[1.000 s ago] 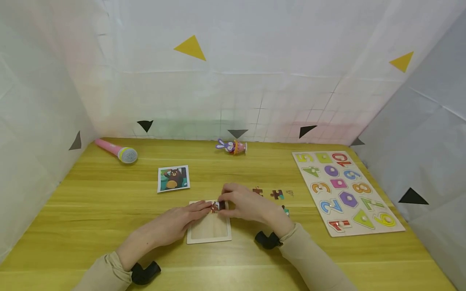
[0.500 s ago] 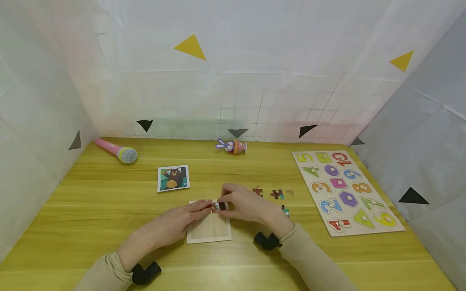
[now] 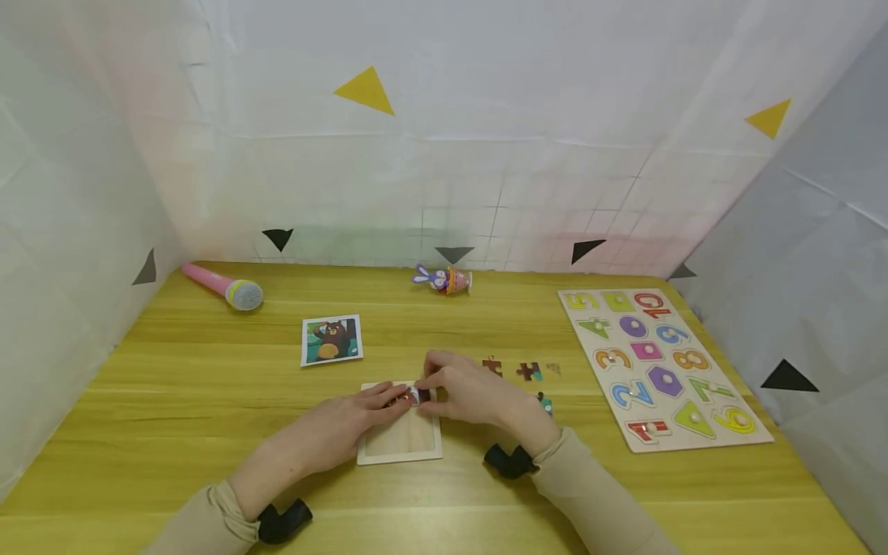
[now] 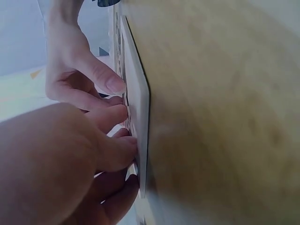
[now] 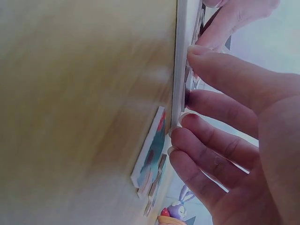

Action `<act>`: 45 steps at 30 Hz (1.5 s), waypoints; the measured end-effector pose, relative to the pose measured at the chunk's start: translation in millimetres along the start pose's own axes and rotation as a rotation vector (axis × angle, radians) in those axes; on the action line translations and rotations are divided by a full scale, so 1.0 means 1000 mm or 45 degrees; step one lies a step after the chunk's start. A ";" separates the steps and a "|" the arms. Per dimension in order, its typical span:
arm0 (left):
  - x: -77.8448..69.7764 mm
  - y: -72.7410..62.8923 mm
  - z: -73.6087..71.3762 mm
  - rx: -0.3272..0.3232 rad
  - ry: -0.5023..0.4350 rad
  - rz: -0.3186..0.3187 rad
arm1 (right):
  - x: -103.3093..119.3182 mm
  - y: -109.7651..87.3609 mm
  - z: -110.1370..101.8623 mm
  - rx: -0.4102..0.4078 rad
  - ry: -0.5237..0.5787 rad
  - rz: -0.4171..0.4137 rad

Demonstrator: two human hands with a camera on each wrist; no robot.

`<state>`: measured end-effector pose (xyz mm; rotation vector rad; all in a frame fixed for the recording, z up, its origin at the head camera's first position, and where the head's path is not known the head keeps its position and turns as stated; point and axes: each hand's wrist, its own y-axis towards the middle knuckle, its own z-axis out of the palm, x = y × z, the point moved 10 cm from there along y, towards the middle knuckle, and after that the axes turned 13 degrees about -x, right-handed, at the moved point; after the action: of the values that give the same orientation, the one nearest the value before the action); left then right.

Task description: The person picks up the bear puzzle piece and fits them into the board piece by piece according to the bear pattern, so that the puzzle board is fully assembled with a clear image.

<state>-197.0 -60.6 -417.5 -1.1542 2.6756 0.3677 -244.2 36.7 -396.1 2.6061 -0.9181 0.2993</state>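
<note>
A shallow wooden puzzle tray (image 3: 400, 458) lies on the table in front of me, its near half bare wood. Bear-patterned puzzle pieces (image 3: 411, 396) sit along its far side, partly hidden by fingers. My left hand (image 3: 338, 426) comes in from the left, with thumb and forefinger around the bear piece and other fingers bent over the frame. My right hand (image 3: 470, 389) holds a dark puzzle piece (image 3: 425, 395) between thumb and forefinger at the tray's far right corner. In the right wrist view its remaining fingers (image 5: 201, 173) rest beside the tray's outer edge.
Loose puzzle pieces (image 3: 529, 371) lie right of the tray, one partly behind my right wrist. A bear picture card (image 3: 331, 341) lies beyond the tray. Further off are a pink toy microphone (image 3: 223, 287) and a rabbit toy (image 3: 444, 279). A number puzzle board (image 3: 664, 370) lies at right.
My left hand has shifted slightly right, its fingertips now covering more of the bear piece. The right hand stays at the tray's far right corner.
</note>
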 end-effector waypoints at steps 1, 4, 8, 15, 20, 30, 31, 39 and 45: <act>0.000 0.000 0.000 -0.004 0.010 0.003 | 0.000 0.000 0.000 -0.004 0.003 -0.001; -0.001 0.000 0.000 -0.010 0.029 0.010 | -0.001 0.000 0.001 -0.011 0.001 -0.005; -0.004 0.002 0.000 -0.019 0.061 0.030 | -0.001 0.000 0.001 -0.001 -0.007 -0.003; -0.011 0.004 0.000 0.002 0.115 0.075 | -0.001 0.000 0.001 0.021 0.024 0.025; -0.012 0.005 0.002 0.014 0.121 0.087 | -0.007 -0.003 0.000 0.015 0.110 0.065; -0.013 0.005 0.001 0.036 0.068 0.051 | 0.001 -0.002 -0.005 -0.014 0.033 -0.019; -0.014 0.005 0.001 0.032 0.070 0.056 | 0.002 -0.001 -0.005 -0.015 0.018 -0.030; -0.018 0.003 -0.001 0.000 0.129 0.108 | 0.008 0.001 -0.003 -0.001 -0.056 -0.116; -0.019 0.003 0.000 0.007 0.144 0.113 | 0.008 0.003 -0.001 0.007 -0.030 -0.099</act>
<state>-186.2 -45.9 -411.6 -1.0876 2.8306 0.3185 -239.7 30.5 -392.4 2.6479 -0.8225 0.2512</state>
